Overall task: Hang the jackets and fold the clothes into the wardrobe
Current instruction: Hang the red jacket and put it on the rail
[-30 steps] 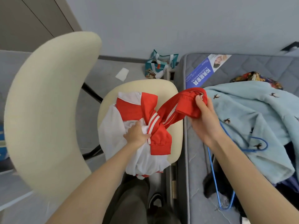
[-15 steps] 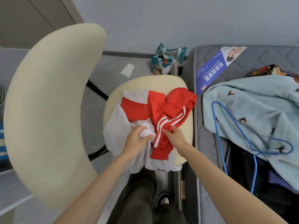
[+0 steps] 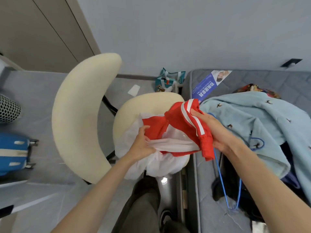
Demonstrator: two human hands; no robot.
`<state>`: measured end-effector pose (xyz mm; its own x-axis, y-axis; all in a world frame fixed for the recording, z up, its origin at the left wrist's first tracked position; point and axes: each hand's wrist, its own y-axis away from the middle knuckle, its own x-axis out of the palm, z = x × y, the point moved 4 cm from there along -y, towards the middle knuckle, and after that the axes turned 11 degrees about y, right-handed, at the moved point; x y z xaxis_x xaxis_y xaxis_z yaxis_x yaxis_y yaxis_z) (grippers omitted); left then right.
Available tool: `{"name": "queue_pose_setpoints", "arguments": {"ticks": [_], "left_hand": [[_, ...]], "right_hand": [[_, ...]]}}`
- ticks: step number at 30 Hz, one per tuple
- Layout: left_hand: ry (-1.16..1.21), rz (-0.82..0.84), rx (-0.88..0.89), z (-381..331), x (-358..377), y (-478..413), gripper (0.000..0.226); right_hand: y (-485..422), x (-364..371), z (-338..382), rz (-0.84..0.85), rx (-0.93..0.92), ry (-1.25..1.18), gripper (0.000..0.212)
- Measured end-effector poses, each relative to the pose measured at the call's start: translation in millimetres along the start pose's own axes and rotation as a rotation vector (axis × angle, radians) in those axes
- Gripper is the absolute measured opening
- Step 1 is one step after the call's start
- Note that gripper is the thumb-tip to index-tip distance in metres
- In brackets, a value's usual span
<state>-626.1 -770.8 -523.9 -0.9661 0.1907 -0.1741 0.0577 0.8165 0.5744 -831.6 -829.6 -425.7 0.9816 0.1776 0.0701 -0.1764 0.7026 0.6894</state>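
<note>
A red and white jacket (image 3: pixel 156 126) lies bunched on the cream chair seat (image 3: pixel 151 101). My left hand (image 3: pixel 143 142) grips its white and red fabric near the seat's front. My right hand (image 3: pixel 213 130) holds a red sleeve with white stripes, lifted toward the bed. A blue wire hanger (image 3: pixel 223 179) lies on the bed under my right wrist, partly hidden by the arm. A light blue bird-print garment (image 3: pixel 262 121) is spread over the grey mattress (image 3: pixel 207 190), with dark clothes (image 3: pixel 218 190) beneath it.
The chair's curved cream backrest (image 3: pixel 79 115) stands to the left. A teal gift bag (image 3: pixel 168 81) and a paper scrap sit on the floor by the wall. A blue suitcase (image 3: pixel 11 152) is at far left. Wardrobe panels (image 3: pixel 42 27) fill the upper left.
My right hand took the striped red sleeve and raised it to the right, off the seat. My left hand kept its hold on the jacket. The view tilted up and shifted.
</note>
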Motion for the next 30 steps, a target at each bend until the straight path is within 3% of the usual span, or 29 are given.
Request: {"name": "queue_pose_setpoints", "arguments": {"ticks": [2,4,7,10,12,14,16,19,21,23,28,30], "left_hand": [[-0.146,-0.013,0.147,-23,5,26,0.116],[-0.316,-0.113,0.398,-50,6,55,0.12],[-0.504,-0.106,0.548,-79,9,100,0.081],[-0.303,0.018,0.519,-83,17,144,0.042],[-0.123,-0.064,0.539,-82,15,180,0.025],[-0.018,-0.152,0.564,-82,10,216,0.026],[0.005,-0.208,0.607,-83,7,249,0.028],[0.058,-0.269,0.652,-82,4,293,0.024],[0.085,-0.281,0.667,-81,2,319,0.025],[0.057,-0.235,0.668,-84,2,346,0.022],[-0.151,-0.222,0.728,-84,-12,414,0.046],[-0.222,-0.292,0.749,-73,-31,441,0.021]], "right_hand": [[33,5,6,0.088,0.027,0.06,0.039],[66,7,8,0.168,0.03,0.098,0.035],[113,12,6,0.305,0.038,0.057,0.023],[149,17,8,0.303,-0.03,-0.15,0.023],[162,17,5,0.249,-0.076,-0.29,0.039],[177,24,-4,0.353,-0.071,-0.332,0.045],[189,32,-18,0.413,-0.105,-0.151,0.046],[206,37,-51,0.274,-0.138,0.356,0.084],[222,52,-70,0.33,-0.21,0.634,0.097],[235,71,-86,0.427,-0.298,0.828,0.089],[271,131,-97,0.478,-0.491,1.03,0.023],[279,150,-99,0.346,-0.617,1.071,0.012]]}}
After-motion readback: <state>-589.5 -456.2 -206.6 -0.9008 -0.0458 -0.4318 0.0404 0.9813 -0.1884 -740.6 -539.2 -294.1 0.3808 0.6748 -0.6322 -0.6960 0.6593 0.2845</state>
